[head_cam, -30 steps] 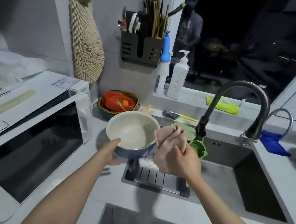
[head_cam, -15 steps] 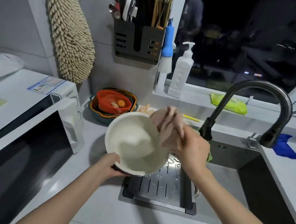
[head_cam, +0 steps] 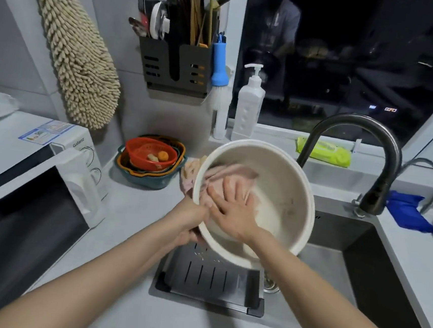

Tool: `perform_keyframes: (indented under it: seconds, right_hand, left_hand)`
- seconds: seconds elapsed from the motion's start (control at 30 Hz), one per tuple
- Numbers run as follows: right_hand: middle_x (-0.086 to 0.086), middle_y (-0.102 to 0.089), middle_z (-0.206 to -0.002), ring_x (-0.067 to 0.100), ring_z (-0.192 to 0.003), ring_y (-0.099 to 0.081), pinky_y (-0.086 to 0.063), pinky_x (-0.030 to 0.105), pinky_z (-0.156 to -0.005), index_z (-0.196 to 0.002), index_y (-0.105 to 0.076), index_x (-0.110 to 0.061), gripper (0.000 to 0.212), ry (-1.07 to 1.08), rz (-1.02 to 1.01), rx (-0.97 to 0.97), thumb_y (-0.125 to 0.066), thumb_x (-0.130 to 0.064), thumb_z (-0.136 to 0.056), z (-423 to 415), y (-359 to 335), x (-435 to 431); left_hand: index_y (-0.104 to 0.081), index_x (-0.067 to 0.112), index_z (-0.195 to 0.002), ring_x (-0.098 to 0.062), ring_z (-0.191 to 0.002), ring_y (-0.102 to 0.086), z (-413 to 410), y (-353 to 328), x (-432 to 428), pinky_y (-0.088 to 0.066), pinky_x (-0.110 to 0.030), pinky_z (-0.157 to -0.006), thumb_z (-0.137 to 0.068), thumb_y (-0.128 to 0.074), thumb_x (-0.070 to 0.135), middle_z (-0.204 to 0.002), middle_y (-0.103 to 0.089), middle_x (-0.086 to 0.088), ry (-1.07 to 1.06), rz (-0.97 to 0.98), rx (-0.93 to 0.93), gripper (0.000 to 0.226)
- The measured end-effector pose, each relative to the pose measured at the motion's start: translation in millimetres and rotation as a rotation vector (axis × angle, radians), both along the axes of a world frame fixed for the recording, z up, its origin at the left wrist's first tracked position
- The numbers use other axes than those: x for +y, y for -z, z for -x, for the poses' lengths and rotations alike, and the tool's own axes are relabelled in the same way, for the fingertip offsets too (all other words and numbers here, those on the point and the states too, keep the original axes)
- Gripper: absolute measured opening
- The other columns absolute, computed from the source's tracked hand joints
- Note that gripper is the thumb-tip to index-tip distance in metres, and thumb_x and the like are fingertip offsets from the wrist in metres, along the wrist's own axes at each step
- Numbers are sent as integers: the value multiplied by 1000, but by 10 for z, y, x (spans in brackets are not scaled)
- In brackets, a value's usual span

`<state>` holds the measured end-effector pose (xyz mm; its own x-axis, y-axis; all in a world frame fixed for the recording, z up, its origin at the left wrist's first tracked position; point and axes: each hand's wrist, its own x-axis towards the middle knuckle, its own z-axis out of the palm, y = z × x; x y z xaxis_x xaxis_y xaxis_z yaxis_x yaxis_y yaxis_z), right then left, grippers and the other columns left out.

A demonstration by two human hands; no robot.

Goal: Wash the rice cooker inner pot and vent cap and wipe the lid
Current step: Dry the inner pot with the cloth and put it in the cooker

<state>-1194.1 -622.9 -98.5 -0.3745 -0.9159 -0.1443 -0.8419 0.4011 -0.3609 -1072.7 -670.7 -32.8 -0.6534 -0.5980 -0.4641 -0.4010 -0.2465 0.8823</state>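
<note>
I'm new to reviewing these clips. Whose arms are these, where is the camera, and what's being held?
There is no machine here. A person works bare-handed, and the single camera sits on their head, looking down over a kitchen sink. The left hand grips the rice cooker's inner pot by its rim, tilted above the drain rack. The right hand presses a pink cloth flat against the pot's inside. On the counter are a microwave and stacked colanders. A soap bottle stands on the sill.

Tilted cream inner pot (head_cam: 287,186) over sink (head_cam: 333,254)
</note>
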Motion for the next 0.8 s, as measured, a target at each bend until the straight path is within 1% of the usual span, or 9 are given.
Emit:
perform_keyframes:
  seconds: [0.17, 0.3, 0.37, 0.47, 0.53, 0.6, 0.7, 0.77, 0.8]
  right_hand:
    - [3, -17, -158, 28, -145, -12, -8, 48, -116, -147, -31, -22, 54, -299, -596, -86, -36, -44, -98, 355, -28, 590]
    - [3, -9, -159, 29, -146, 6, 8, 54, -116, -147, -28, -28, 50, -273, -626, 712, -33, -39, -98, 709, 29, 897]
    - [1, -3, -160, 31, -145, 15, 24, 54, -109, -149, -23, -25, 52, -294, -478, 1009, -26, -41, -99, 805, 13, 858]
    - [1, 0, -160, 32, -145, 15, 22, 59, -106, -148, -21, -37, 52, -175, -239, 730, -16, -46, -97, 801, 49, 776]
    - [0, 9, -159, 30, -144, 19, 17, 58, -108, -147, -19, -43, 47, -161, -204, 351, -18, -47, -100, 586, 105, 701]
    - [-2, 12, -159, 26, -144, 19, 13, 54, -113, -147, -18, -41, 48, -157, -249, 31, -16, -49, -100, 353, 80, 710]
    - [0, -10, -159, 23, -146, -7, -4, 43, -118, -150, -21, -26, 59, -106, -414, -308, -16, -54, -99, 236, -102, 919]
    - [8, -39, -149, 27, -138, -32, -20, 40, -112, -141, -41, -14, 65, -7, -555, -256, -22, -57, -97, 300, -248, 1099]
    - [10, -47, -142, 31, -135, -36, -22, 43, -110, -135, -49, -12, 64, -20, -626, -57, -23, -56, -97, 349, -319, 1176]
  left_hand:
    - [-45, 18, -123, -29, -61, -54, 111, 58, -74, -51, -32, -44, -80, -28, -15, -79, -55, -13, -41, 95, -97, 57]
    - [-17, 29, -147, -36, -93, -60, 110, 161, 88, -52, -30, -49, -78, -36, -6, -122, -54, -14, 158, 224, -203, 79]
    - [-17, 30, -144, -39, -85, -61, 130, 210, 169, -47, -26, -38, -75, -38, -6, -119, -53, -16, 197, 185, -213, 81]
    - [-41, 22, -116, -25, -53, -59, 214, 137, 321, -49, -31, -38, -80, -36, -8, -86, -58, -11, 180, 146, -186, 47]
    - [-50, 19, -98, -29, -57, -63, 292, 111, 398, -56, -51, -58, -83, -37, -9, -78, -60, -13, 164, 96, -185, 34]
    - [-48, 9, -115, -33, -64, -63, 379, 135, 390, -55, -59, -68, -81, -39, -14, -81, -61, -18, 119, 31, -206, 42]
    - [-37, 1, -124, -28, -56, -60, 422, 133, 290, -56, -43, -47, -84, -33, -16, -89, -58, -19, 17, -4, -248, 44]
    - [-41, 1, -111, -34, -71, -60, 418, 139, 214, -57, -50, -61, -85, -32, -16, -84, -53, -19, -54, -51, -259, 32]
    - [-41, 2, -108, -37, -80, -59, 414, 133, 199, -55, -54, -72, -85, -32, -16, -84, -53, -19, -69, -62, -270, 30]
